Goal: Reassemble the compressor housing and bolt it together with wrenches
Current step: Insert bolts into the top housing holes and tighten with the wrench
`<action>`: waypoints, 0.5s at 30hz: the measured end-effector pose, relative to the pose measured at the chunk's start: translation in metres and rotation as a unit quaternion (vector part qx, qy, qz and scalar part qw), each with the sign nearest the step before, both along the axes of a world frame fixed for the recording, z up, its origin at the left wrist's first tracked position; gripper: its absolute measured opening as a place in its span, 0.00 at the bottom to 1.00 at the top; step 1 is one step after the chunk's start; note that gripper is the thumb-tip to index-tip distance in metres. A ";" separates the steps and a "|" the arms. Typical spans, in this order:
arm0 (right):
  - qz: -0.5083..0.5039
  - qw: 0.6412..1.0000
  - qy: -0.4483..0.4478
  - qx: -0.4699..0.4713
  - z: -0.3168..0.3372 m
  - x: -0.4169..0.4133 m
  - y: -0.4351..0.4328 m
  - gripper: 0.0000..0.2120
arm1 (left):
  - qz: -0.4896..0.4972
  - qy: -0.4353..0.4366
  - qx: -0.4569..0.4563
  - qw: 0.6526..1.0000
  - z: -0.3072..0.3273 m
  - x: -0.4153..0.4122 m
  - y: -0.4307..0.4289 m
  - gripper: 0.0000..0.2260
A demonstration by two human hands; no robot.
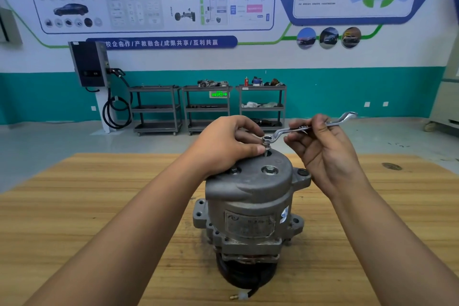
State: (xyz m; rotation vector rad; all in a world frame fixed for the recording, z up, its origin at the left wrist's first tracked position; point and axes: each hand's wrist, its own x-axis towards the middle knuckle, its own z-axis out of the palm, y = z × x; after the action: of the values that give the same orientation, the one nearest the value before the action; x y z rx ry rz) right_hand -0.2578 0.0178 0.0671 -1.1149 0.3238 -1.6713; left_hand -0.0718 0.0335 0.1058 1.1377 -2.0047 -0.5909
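Standing upright near the middle of the wooden table (74, 206), the compressor housing (250, 206) has its end cover (248, 176) on top, with two bolts visible already seated there, one of them (270, 169) near the cover's centre. The left hand (223, 144) rests curled on the cover, thumb and fingers pinching a raised bolt (265, 148) whose threads show above its hole. The right hand (320, 141) pinches the shank of a ring wrench (310, 126) in loosely closed fingers, its ring sitting on the bolt head. Turning well probably means keeping the ring square and fully down, steadying the bolt upright, and running it in lightly before any firm pull.
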 end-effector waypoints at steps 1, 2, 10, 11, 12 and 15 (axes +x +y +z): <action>0.006 1.000 0.005 0.000 -0.001 0.000 0.000 0.11 | 0.002 -0.002 -0.001 1.000 0.000 0.000 0.000 0.09; 0.010 1.000 0.010 0.000 -0.001 0.000 0.000 0.12 | 0.004 -0.003 -0.002 1.000 0.000 -0.001 0.000 0.09; -0.006 1.000 0.010 -0.012 -0.009 0.001 0.006 0.12 | 0.024 -0.017 0.002 1.000 0.003 -0.005 0.003 0.12; -0.011 1.000 0.009 -0.014 -0.010 0.001 0.008 0.13 | 0.034 -0.017 -0.005 0.999 0.005 -0.005 0.004 0.12; -0.016 1.000 0.011 -0.016 -0.012 0.000 0.010 0.12 | 0.047 -0.017 -0.015 0.999 0.005 -0.003 0.006 0.13; -0.044 0.998 0.025 -0.033 -0.019 -0.004 0.015 0.07 | 0.091 -0.030 -0.056 0.994 0.002 0.006 0.020 0.12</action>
State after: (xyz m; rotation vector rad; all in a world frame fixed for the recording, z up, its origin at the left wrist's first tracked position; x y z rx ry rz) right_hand -0.2620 0.0326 0.0483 -1.2087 0.3567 -1.7446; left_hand -0.0656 0.0536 0.1074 1.2658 -1.9323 -0.3519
